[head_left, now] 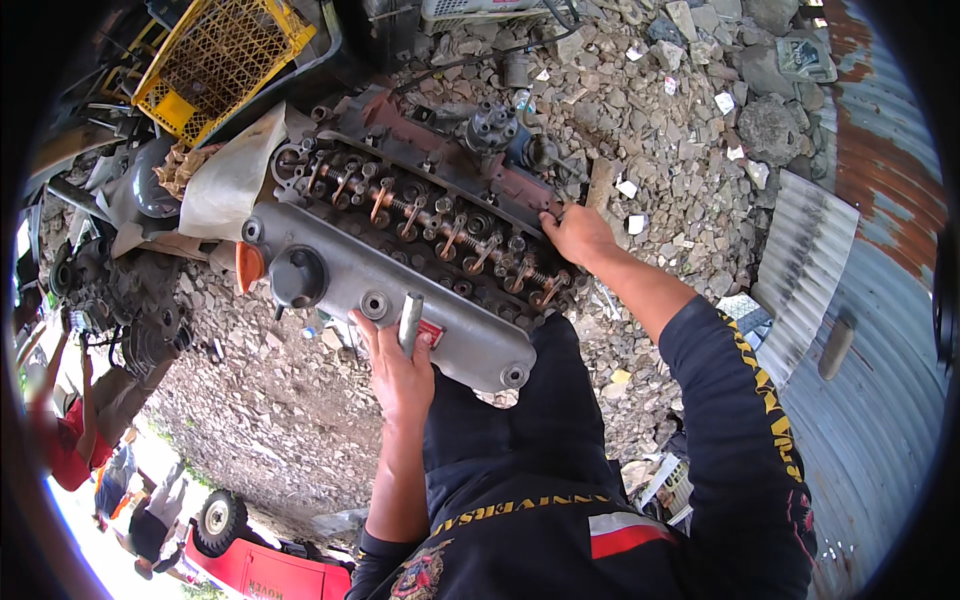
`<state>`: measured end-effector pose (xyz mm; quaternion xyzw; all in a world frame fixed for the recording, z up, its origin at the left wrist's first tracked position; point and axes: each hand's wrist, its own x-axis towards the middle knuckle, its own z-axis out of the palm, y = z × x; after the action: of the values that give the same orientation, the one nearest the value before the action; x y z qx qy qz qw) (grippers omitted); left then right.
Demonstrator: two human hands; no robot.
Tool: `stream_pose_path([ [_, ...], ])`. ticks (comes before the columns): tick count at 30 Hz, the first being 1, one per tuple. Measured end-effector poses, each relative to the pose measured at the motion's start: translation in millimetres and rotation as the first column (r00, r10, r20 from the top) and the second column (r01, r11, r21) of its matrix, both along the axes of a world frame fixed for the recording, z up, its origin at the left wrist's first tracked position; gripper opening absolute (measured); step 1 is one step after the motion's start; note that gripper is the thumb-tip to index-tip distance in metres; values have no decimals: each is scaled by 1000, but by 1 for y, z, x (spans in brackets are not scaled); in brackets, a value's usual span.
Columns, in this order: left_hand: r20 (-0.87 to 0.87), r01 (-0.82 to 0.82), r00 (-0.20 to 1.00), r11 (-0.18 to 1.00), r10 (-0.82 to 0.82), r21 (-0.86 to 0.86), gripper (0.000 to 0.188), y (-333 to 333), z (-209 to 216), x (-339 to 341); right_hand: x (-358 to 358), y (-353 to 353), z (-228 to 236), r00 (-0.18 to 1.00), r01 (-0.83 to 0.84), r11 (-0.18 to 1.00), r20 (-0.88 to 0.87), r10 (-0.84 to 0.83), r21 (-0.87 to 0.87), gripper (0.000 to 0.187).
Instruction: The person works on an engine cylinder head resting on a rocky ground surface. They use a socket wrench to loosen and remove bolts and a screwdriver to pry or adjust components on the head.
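Clasping a metal tube in the left grip, touching a grey valve cover beside an engine head above stony ground; touching the engine head's right end with the right grip, cannot tell whether clamped.

Head-worn fisheye view, facing down, close above the cylinder head

I'm in a rough outdoor repair yard: the opened engine before me has rubble ground around it, greasy metal parts and a yellow crate to its left, rusty corrugated sheeting to its right, a red vehicle well apart, leftward.
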<state>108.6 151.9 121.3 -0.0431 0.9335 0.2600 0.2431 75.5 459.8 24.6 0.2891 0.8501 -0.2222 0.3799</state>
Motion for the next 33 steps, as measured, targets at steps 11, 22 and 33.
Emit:
stream_pose_path([
  [11,-15,36,999,998,-37,-58,37,2,4,-3,4,-2,-1,999,-25,996,-29,27,84,51],
  [22,-81,65,995,998,-64,19,39,4,1,-6,1,39,-39,842,-461,884,-350,410,-73,51],
  [33,43,-19,999,999,17,32,34,6,2,-5,-6,66,-53,812,-561,740,-422,403,-371,38],
])
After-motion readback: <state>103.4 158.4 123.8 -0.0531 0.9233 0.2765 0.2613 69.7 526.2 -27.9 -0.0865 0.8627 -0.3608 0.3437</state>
